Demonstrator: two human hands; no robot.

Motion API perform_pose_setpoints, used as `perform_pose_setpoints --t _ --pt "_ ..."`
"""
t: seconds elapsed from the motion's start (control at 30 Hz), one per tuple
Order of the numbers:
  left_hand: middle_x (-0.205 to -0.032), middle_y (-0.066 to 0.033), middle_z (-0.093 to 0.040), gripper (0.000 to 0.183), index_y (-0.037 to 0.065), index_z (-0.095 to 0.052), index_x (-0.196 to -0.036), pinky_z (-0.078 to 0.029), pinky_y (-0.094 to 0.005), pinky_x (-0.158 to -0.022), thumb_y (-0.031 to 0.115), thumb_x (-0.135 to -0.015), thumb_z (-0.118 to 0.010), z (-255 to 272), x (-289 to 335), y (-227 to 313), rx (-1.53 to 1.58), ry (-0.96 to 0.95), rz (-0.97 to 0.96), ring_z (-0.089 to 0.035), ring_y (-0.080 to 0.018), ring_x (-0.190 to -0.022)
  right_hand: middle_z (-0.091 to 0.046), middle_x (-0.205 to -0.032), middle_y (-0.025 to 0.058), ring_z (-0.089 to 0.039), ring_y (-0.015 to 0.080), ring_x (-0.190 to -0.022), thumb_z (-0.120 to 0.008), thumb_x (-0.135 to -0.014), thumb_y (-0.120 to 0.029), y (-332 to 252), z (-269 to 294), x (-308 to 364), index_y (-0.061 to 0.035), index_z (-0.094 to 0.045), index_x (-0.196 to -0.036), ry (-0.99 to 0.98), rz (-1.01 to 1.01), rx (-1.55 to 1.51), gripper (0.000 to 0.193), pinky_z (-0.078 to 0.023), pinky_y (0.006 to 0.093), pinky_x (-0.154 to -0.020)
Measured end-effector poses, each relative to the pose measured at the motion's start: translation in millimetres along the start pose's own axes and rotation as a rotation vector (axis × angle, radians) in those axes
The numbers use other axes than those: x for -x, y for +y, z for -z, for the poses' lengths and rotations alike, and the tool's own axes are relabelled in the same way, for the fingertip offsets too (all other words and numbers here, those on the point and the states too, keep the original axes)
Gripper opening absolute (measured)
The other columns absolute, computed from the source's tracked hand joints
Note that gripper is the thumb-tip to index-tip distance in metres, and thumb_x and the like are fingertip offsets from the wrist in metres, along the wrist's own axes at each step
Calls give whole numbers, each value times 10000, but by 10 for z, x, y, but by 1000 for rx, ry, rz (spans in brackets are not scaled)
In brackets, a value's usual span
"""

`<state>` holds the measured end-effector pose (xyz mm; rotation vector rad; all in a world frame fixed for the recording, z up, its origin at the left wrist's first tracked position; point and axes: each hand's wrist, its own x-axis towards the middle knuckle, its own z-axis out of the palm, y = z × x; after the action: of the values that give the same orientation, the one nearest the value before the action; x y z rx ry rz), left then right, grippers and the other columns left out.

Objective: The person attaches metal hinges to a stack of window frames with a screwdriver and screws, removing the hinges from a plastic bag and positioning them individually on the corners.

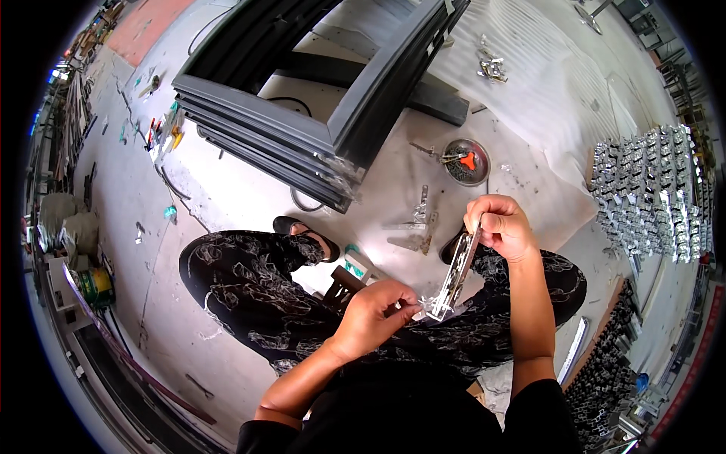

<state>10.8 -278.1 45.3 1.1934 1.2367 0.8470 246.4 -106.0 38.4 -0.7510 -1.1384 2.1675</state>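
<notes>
A long silvery metal window hinge (457, 274) with linked arms slants above my lap. My right hand (505, 227) pinches its upper end between thumb and fingers. At the lower end, my left hand (378, 314) is closed with thumb and forefinger together on what looks like a shiny bit of clear plastic film (425, 306). Past my hands, several loose metal hinge pieces (420, 216) lie on the pale floor covering between my feet. Beyond them stands a round metal bowl (466, 162) holding small screws and an orange-red piece.
Dark grey window frames (257, 113) are stacked ahead, left of centre. Metal parts (491, 66) lie on white foam sheeting (556, 83) at the far right. Tall rows of silvery hinges (643, 193) stand to the right, with a darker pile (605, 386) nearer. Hand tools (166, 135) lie left.
</notes>
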Motion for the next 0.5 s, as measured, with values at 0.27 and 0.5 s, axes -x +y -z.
perform_pose_setpoints --t 0.27,0.5 --pt "-960 -38 -639 268 -2 -594 -1096 -510 -260 -736 168 -921 -704 235 48 -171 264 47 180 -597 -92 -870 -447 -671 -6 -382 83 -581 -733 -874 -261 -14 110 59 -8 -636 -846 -21 104 -148 273 -241 201 -437" --pt "-962 -29 -646 339 -6 -634 -1062 -477 -217 -715 263 -890 -748 -79 56 -33 398 -161 251 -576 -71 -822 -556 -711 17 -432 45 -547 -733 -877 -228 92 88 37 -8 -643 -857 100 61 -132 238 -313 189 -449"
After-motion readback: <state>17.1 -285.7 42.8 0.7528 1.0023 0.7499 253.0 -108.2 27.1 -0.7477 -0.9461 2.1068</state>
